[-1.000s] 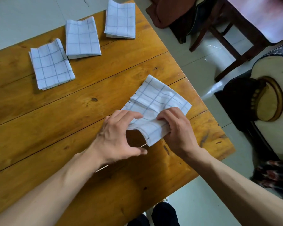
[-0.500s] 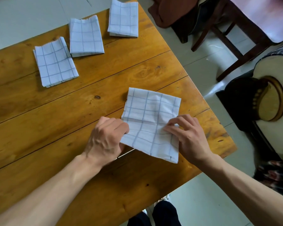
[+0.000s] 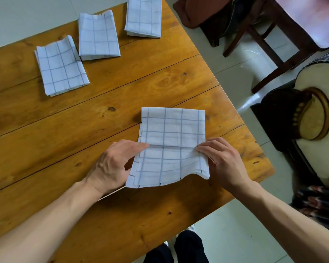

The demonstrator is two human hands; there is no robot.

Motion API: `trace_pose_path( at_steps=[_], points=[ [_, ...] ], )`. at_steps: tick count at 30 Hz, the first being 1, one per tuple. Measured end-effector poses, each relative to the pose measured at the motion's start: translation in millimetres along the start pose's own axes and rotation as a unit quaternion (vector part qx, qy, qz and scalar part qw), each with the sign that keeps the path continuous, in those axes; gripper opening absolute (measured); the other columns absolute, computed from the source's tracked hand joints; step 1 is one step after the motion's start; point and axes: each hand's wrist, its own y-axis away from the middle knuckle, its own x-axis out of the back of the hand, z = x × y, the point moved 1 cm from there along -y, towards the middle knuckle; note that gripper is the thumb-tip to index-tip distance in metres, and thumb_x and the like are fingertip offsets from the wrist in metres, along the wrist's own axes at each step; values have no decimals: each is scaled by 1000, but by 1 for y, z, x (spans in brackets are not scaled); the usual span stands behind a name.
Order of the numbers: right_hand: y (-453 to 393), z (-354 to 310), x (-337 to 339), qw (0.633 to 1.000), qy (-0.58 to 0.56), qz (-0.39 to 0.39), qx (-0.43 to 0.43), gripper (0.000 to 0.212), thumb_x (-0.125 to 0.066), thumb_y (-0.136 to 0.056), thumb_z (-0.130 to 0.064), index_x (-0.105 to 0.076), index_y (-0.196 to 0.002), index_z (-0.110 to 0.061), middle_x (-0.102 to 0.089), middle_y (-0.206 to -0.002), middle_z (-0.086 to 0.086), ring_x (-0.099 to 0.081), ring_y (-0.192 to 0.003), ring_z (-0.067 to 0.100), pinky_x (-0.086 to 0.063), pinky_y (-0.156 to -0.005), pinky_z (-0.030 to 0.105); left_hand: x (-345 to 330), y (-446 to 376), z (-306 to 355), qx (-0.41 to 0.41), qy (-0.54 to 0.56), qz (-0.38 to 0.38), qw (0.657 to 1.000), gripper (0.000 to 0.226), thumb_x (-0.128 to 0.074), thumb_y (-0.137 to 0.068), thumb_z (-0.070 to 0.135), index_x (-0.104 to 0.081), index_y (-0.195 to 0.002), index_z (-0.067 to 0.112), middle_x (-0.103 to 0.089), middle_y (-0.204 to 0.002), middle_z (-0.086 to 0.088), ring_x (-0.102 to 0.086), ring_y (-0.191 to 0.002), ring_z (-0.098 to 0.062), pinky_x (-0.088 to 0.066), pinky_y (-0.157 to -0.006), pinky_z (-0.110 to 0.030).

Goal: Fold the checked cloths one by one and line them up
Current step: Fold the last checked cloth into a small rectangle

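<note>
Checked cloth [image 3: 171, 145] flat on table [image 3: 84, 130] between hands: left hand [image 3: 112, 164], right hand [image 3: 222, 160] pinch side edges.

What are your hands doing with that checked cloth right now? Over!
Left hand and right hand pinching fourth cloth at its side edges. Three folded cloths lined up far side. Nothing in the way.

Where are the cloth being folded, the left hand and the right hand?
cloth being folded [image 3: 172, 130], head view, upper flat panel.
left hand [image 3: 112, 164], head view, back of hand.
right hand [image 3: 223, 162], head view, back of hand.
</note>
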Motion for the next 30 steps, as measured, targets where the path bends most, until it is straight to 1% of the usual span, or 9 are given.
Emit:
trace_pose_path(
  at_steps=[3,9,11,14,16,20,24,26,30],
  points=[
    [0,1,1,1000,5,0,-1,34,-77,-76,-25,-74,-105,-7,-72,-105,9,-65,-100,28,-57,-82,39,-1,-4,-2,-4,-14,-21,1000,98,-89,-62,-3,-42,-142,28,-67,-110,-1,-62,-105,-19,-55,-81,-45],
    [4,1,-1,999,-24,18,-24,32,-80,-77,-21,-74,-105,-7,-72,-104,9,-65,-101,28,-59,-81,41,-3,-9,0,-10,14,46,999,45,-80,-77,-4,-62,-108,22,-71,-113,-1,-61,-105,-19,-57,-79,-46],
    [5,1,-1,999,-30,30,-29,26,-72,-84,-24,-74,-104,-8,-73,-101,7,-65,-98,28,-59,-76,43,-1,-11,5,14,18,50,998,33,-78,-76,-4,-67,-101,16,-71,-107,-6,-63,-99,-22,-58,-76,-40],
    [3,2,-1,997,-31,37,-65,24,-64,-88,-28,-75,-103,-13,-73,-96,3,-62,-91,24,-54,-67,44,5,-17,13,64,47,58,995,15,-66,-88,19,-70,-101,12,-67,-98,-5,-63,-89,-19,-55,-70,-34],
    [1,3,-1,992,-54,48,-105,19,-76,-83,-16,-76,-102,-15,-71,-93,-3,-59,-86,20,-53,-65,41,7,-23,17,88,60,67,992,20,-59,-94,31,-68,-103,15,-67,-94,-1,-61,-84,-15,-53,-68,-34],
    [-5,-4,6,977,-121,65,-163,19,-72,-86,-7,-75,-102,-17,-61,-89,-18,-55,-80,14,-50,-66,31,9,-39,23,217,93,91,967,11,-67,-93,27,-70,-100,19,-69,-90,5,-61,-77,-14,-47,-61,-24],
    [-11,-7,7,953,-166,43,-248,10,-69,-90,-20,-69,-99,-24,-65,-90,-10,-59,-81,9,-53,-69,26,8,-52,27,278,59,94,954,24,-69,-90,29,-56,-76,15,-66,-79,3,-60,-71,-18,-41,-53,-25],
    [-15,-6,5,945,-168,28,-279,7,-69,-90,-30,-67,-95,-27,-65,-87,-9,-60,-79,8,-55,-68,28,7,-57,27,294,53,90,950,28,-69,-90,28,-51,-73,18,-62,-75,5,-57,-70,-17,-37,-51,-25],
    [-25,-8,5,938,-148,11,-313,5,-64,-92,-25,-67,-88,-25,-67,-84,-8,-62,-77,12,-57,-66,36,4,-60,27,310,42,84,946,21,-68,-91,30,-58,-82,15,-67,-81,2,-64,-77,-22,-55,-61,-38]
  ],
)
